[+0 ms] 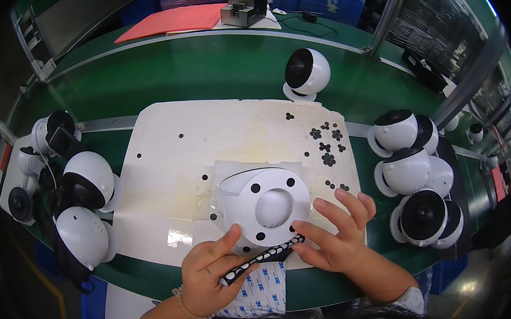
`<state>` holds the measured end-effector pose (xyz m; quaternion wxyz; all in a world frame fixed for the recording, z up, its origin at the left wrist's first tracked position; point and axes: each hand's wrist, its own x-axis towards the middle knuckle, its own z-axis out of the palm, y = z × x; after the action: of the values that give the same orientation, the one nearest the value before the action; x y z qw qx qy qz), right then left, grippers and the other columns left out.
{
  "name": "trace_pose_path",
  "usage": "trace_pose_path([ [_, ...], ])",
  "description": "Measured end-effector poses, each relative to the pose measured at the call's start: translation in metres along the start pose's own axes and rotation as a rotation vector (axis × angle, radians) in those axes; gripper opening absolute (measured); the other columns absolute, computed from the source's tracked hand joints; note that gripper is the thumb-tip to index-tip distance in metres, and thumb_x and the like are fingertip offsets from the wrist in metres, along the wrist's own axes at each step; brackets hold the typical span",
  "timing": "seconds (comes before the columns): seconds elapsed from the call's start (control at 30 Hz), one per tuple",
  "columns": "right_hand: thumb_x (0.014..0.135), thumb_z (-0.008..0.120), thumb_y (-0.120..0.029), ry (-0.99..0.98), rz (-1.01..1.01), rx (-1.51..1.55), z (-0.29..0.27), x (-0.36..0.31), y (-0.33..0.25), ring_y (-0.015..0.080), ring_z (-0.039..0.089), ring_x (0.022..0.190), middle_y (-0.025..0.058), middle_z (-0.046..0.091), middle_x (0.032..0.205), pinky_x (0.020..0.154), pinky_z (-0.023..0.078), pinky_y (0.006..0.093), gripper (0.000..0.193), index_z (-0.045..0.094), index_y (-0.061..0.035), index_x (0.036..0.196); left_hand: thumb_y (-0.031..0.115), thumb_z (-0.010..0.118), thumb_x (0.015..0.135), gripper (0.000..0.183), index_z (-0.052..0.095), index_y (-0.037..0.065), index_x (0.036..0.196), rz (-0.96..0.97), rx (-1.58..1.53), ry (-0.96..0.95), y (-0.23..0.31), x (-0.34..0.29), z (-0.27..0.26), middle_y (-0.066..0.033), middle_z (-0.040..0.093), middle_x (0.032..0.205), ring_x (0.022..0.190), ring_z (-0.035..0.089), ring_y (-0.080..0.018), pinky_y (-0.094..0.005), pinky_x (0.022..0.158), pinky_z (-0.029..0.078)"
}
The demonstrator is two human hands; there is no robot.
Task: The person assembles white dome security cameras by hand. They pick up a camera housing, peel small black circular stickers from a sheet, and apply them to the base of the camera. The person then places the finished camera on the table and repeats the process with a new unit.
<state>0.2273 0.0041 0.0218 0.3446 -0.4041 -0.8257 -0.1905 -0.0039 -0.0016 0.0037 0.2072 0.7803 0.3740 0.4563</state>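
Note:
A white ball-shaped camera (244, 201) lies with its ring-shaped base facing up on a clear plastic sheet. Round black pads (290, 182) sit on several spots of the base. With its index fingertip, my right hand (339, 240) touches the pad at the base's lower right; the other fingers are spread and the thumb is by the strip's end. My left hand (212, 271) grips a black adhesive-pad strip (262, 259) with a row of pale round spots, slanting beneath the base. The left thumb rests near the base's lower left edge.
A worn white board (167, 200) carries loose black pads (328, 159). More white ball cameras stand at the left (88, 178), the right (406, 171) and the back (308, 73). Blue-printed backing paper (259, 290) hangs at the front edge. A metal box (244, 8) stands at the back.

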Motion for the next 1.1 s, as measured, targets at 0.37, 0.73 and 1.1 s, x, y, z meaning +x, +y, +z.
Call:
trace_pose_path([
  [0.37,0.076,0.066,-0.009,-0.318,0.966,1.426,0.011,0.030,0.015,0.0081,0.049,0.082,0.0013,0.055,0.090,0.077,0.038,0.0226,0.030,0.053,-0.0027,0.102,0.007,0.074,0.059,0.018,0.065,0.003,0.073,0.066,-0.065,-0.048,-0.001,0.001,-0.005,-0.0142,0.053,0.120,0.058,0.055,-0.0174,-0.0263,0.055,0.045],
  [0.73,0.077,0.054,-0.009,-0.074,0.079,-0.107,0.160,0.092,0.147,0.0232,0.055,0.082,0.0066,0.058,0.086,0.072,0.045,0.0348,0.021,0.061,-0.0053,0.096,0.007,0.078,0.054,0.033,0.064,0.005,0.084,0.119,0.080,-0.175,0.002,-0.003,-0.005,-0.0155,0.058,0.110,0.066,0.062,-0.0214,-0.0287,0.058,0.050],
  [1.1,0.080,0.055,-0.035,-0.167,0.828,-0.398,0.170,0.046,0.218,0.0341,0.056,0.092,0.0142,0.060,0.097,0.082,0.039,0.0456,0.035,0.059,-0.0031,0.095,0.010,0.073,0.057,0.042,0.059,0.006,0.097,0.044,0.016,-0.248,0.007,-0.002,-0.008,-0.0105,0.061,0.104,0.077,0.060,-0.0239,-0.0311,0.067,0.049],
])
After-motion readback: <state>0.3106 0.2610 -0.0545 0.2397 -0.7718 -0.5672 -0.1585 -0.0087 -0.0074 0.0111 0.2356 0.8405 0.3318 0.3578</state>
